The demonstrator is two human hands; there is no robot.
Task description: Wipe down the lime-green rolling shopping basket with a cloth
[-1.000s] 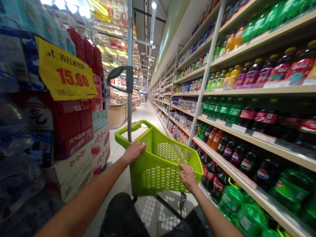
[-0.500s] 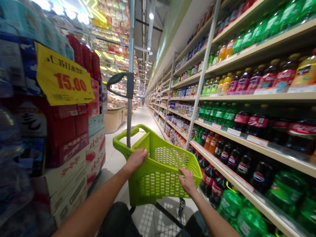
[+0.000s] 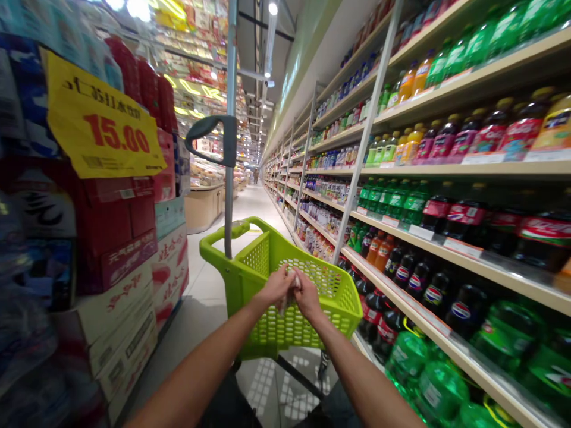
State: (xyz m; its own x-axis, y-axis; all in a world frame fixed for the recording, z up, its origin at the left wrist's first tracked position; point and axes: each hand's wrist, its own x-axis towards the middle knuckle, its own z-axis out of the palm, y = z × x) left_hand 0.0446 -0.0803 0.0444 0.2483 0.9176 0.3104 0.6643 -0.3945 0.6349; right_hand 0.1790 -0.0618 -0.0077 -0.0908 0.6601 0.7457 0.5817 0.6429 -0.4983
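Note:
A lime-green plastic shopping basket (image 3: 263,261) on wheels stands in the aisle in front of me, with a grey pole and handle (image 3: 228,139) rising from its left side. My left hand (image 3: 276,287) and my right hand (image 3: 307,295) meet above the basket's near rim, fingers curled together. A small pale thing shows between them; I cannot make out what it is. Neither hand touches the basket.
Shelves of soda bottles (image 3: 450,208) run along the right, with green bottles (image 3: 419,368) low by my right arm. Stacked drink cartons (image 3: 129,238) with a yellow 15.00 price sign (image 3: 102,128) stand on the left. The tiled aisle (image 3: 259,205) stretches ahead.
Both hands let go of the basket's rim and came together over its middle. The view shifted slightly along the aisle.

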